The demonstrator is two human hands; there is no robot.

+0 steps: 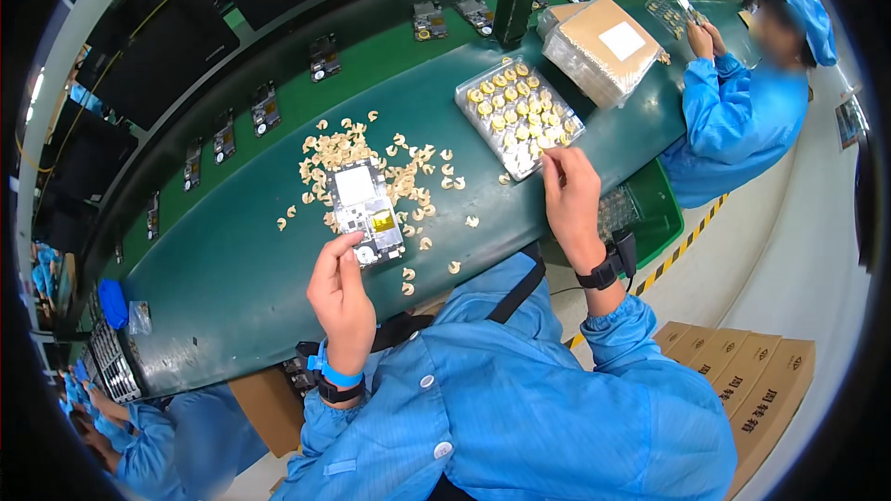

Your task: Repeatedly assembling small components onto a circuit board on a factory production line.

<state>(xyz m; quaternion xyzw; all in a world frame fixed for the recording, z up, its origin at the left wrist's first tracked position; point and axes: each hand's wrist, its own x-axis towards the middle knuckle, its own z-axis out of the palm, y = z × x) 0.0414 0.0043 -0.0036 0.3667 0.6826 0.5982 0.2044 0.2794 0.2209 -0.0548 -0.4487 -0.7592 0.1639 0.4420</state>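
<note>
My left hand [345, 292] pinches the near edge of a circuit board [376, 211], which has a white square, a yellow patch and a round silver part near its lower end. The board is over a loose heap of small beige C-shaped pieces [334, 150] on the green table. At the near right corner of a clear plastic tray [471, 117], my right hand [571, 187] has its thumb and fingers drawn together. Whatever they hold, if anything, is hidden. Several round yellow and silver parts [510, 116] sit in the tray.
A wrapped stack of trays with a cardboard top [608, 42] stands behind the tray. More circuit boards [325, 57] lie along the green strip at the back. A green bin [661, 209] is below the table edge. A co-worker [756, 102] in blue sits at the right.
</note>
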